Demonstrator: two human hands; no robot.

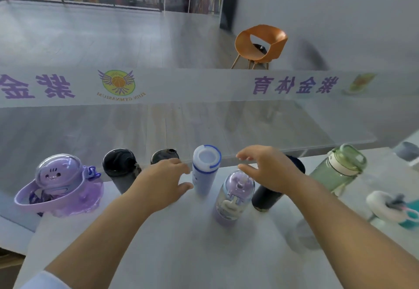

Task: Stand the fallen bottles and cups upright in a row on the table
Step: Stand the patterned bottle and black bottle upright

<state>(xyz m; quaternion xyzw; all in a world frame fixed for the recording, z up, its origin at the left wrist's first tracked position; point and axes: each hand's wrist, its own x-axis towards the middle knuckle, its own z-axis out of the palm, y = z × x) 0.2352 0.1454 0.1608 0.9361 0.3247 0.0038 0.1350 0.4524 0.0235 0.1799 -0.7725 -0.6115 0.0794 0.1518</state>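
Glass panelling with a frosted band of purple lettering and a winged basketball logo runs behind the pale bench, and past it an orange chair stands on a grey floor. Taking the white bottle with blue trim as the landmark, it stands upright near the bench's far edge; left of it stand two dark bottles, the nearer one partly hidden by the left hand, and furthest left sits a purple cartoon-faced cup. Just right and nearer stands a small purple bottle with a clear dome lid, then a dark navy bottle behind the right hand, a green translucent bottle, and a white-and-teal cup lying on its side. Both hands hover spread open, gripping nothing, the left just beside the white bottle.
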